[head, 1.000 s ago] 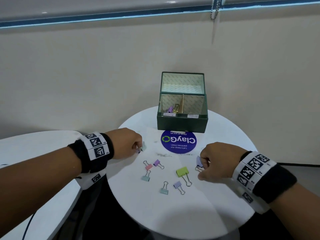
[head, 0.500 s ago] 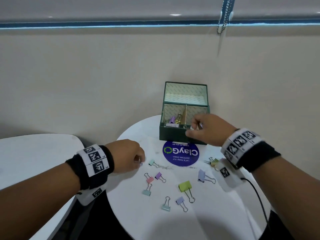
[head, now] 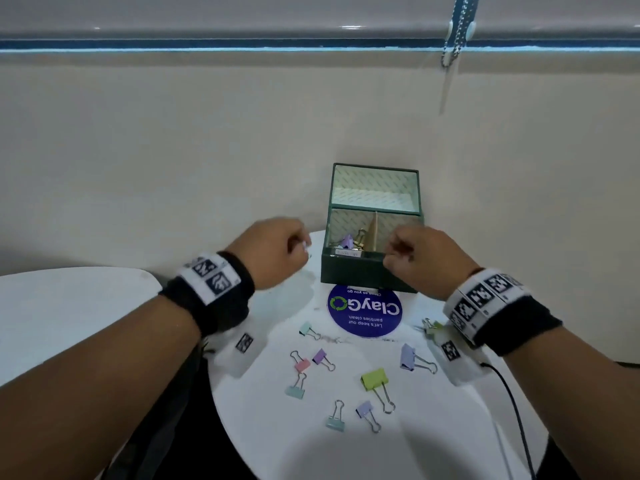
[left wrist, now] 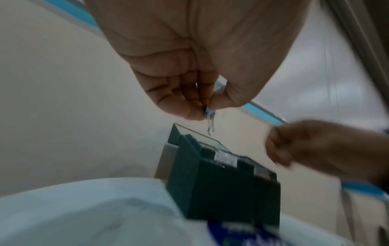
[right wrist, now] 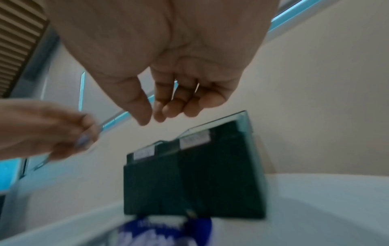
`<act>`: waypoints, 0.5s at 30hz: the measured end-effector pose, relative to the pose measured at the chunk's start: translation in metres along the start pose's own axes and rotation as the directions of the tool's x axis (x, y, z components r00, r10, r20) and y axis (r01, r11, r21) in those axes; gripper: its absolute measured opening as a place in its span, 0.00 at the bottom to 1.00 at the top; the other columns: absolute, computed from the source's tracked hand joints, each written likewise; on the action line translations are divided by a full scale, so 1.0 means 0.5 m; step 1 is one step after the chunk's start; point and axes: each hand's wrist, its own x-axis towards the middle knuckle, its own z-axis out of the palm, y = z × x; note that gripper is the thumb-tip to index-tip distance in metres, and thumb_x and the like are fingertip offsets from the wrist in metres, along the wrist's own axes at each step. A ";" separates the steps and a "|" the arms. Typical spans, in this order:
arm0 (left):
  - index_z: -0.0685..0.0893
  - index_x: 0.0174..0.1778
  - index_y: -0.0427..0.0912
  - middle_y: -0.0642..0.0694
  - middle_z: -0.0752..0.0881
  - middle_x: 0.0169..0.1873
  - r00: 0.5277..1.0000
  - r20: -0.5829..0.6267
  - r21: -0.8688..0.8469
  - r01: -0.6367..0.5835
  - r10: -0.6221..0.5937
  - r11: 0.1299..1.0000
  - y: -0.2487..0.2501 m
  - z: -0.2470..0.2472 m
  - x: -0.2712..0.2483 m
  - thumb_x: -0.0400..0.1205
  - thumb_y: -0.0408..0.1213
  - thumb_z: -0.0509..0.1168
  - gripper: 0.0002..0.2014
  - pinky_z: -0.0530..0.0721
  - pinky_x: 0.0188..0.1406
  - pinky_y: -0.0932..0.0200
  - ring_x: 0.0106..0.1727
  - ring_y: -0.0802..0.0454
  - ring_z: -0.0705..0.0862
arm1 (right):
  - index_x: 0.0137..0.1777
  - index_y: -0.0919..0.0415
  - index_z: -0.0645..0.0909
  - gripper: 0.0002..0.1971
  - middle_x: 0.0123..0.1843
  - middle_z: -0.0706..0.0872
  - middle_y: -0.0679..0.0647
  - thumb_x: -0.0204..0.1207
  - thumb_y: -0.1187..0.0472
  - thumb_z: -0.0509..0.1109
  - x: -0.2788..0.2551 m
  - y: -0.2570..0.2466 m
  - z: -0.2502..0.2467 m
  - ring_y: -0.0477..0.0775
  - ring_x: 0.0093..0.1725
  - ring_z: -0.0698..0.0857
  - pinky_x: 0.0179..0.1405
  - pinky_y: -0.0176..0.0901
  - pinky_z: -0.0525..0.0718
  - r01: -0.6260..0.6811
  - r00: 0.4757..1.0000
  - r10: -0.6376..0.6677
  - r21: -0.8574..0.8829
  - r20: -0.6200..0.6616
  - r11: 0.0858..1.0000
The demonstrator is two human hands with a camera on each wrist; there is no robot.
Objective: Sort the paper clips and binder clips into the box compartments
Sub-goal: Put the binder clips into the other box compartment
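The round white table [head: 433,445] carries everything. At its far edge, by the wall, stands the dark green box [head: 349,271], lid up, split by a divider into two compartments; the left one already has a few clips in it, lavender and gold-toned, while the floor of the right one is hidden behind the right hand [head: 422,261]. The box looks like stiff card, light enough to slide if it is knocked.

Eight or so pastel binder clips lie loose on the near half of the table, well apart from one another. The green binder clip [head: 373,378] is the largest, the lavender binder clip [head: 408,355] next. They should be light, rigid and springy; the folded body is the surest place to pinch, since the wire handles swing and slip.

The left hand [head: 277,254] hovers just left of the box, thumb and forefinger pinching a small pale clip [left wrist: 209,114] by its body, the wire loop dangling free. That hold looks sound for a drop into the left compartment.

The right hand hangs over the box's front right corner, fingers loosely curled; in the right wrist view they hold nothing.

A few more clips by the right wrist are partly covered by the wristband [head: 491,303]. Both compartment labels are too blurred to read, and I cannot pick out any paper clips for certain.
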 end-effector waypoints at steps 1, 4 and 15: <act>0.86 0.46 0.52 0.58 0.83 0.37 1.000 -0.025 -0.046 0.011 -0.012 0.999 0.013 0.001 0.022 0.81 0.38 0.64 0.06 0.74 0.37 0.64 0.38 0.58 0.80 | 0.40 0.46 0.79 0.08 0.40 0.83 0.42 0.78 0.59 0.73 -0.022 0.013 0.003 0.42 0.41 0.82 0.41 0.35 0.79 -0.004 0.999 0.005 -0.007 0.050 1.000; 0.84 0.47 0.54 0.58 0.83 0.37 0.997 -0.055 -0.117 0.048 -0.055 0.992 0.043 0.025 0.082 0.83 0.40 0.63 0.05 0.71 0.34 0.68 0.37 0.62 0.79 | 0.43 0.47 0.83 0.05 0.42 0.83 0.40 0.75 0.60 0.71 -0.077 0.058 0.003 0.46 0.43 0.84 0.45 0.41 0.84 -0.031 0.992 0.047 -0.134 0.121 0.991; 0.85 0.50 0.56 0.57 0.83 0.44 0.992 0.126 0.081 -0.034 0.024 0.996 0.032 0.038 0.030 0.80 0.41 0.67 0.06 0.80 0.50 0.58 0.45 0.55 0.82 | 0.46 0.43 0.82 0.12 0.45 0.81 0.39 0.74 0.63 0.66 -0.115 0.168 -0.004 0.49 0.48 0.83 0.48 0.40 0.78 -0.320 0.896 0.365 -0.202 0.253 0.926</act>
